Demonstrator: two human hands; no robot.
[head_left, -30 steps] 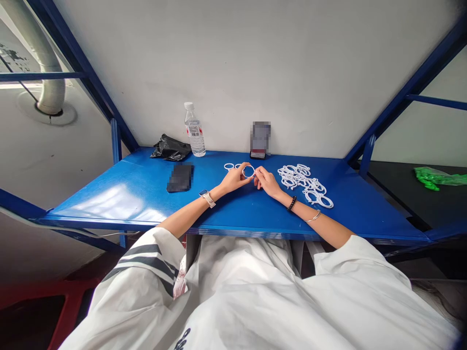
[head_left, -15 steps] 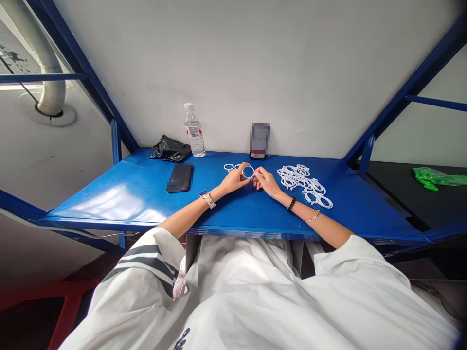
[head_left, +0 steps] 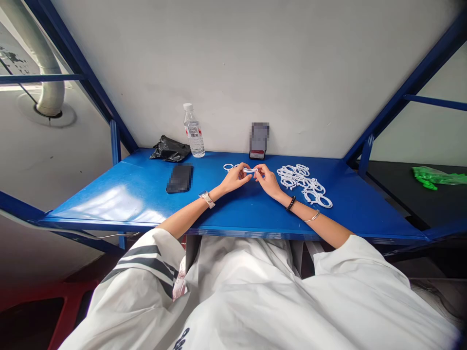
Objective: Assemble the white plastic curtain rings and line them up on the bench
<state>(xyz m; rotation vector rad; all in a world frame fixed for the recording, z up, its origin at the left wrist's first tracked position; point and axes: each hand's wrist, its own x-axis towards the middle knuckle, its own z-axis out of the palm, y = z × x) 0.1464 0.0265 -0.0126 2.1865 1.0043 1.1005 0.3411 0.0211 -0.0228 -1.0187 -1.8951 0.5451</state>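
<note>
Between my two hands, above the blue table [head_left: 233, 216], is a white ring [head_left: 249, 170], seen nearly edge-on. My left hand [head_left: 235, 179] pinches its left side with thumb and fingers. The fingers of my right hand [head_left: 267, 181] are closed on its right end, where a small knob seems to show. Just behind my left hand lie white rings [head_left: 228, 167], partly covered by the fingers. To the right of my right hand is a loose pile of white rings [head_left: 301, 180] with small tabs, several of them overlapping.
A water bottle [head_left: 195, 133] and a crumpled black plastic bag [head_left: 170, 148] stand at the back left. Nearer lies a dark flat blurred item [head_left: 180, 178]. A phone-like object [head_left: 259, 140] leans on the wall. Green items in a clear bag [head_left: 438, 177] lie far right.
The ring in my hands has tipped from facing me to nearly edge-on. Both hands stay in about the same place, and the pile has not moved.
</note>
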